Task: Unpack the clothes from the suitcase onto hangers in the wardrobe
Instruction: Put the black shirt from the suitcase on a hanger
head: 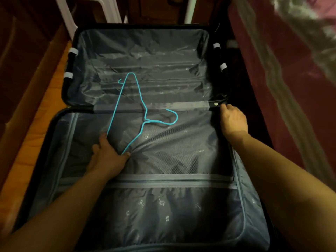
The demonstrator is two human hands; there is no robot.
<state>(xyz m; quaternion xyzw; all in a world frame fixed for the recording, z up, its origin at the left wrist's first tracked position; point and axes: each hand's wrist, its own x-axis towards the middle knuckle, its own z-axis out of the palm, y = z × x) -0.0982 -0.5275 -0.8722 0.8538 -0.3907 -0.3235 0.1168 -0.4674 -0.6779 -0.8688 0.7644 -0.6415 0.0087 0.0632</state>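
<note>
Head view: the suitcase (181, 42) is laid open across mid-frame. A hanger (125, 99) is pinched at centre-left by the left hand (107, 157). The hinge edge at right is gripped by the right hand (233, 120).

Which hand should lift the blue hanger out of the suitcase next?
Left. The left hand already touches the blue hanger at its lower corner, while the right hand is away at the suitcase hinge edge.

A home bedroom — open suitcase (145, 70) beside a bed (291, 70).
</note>
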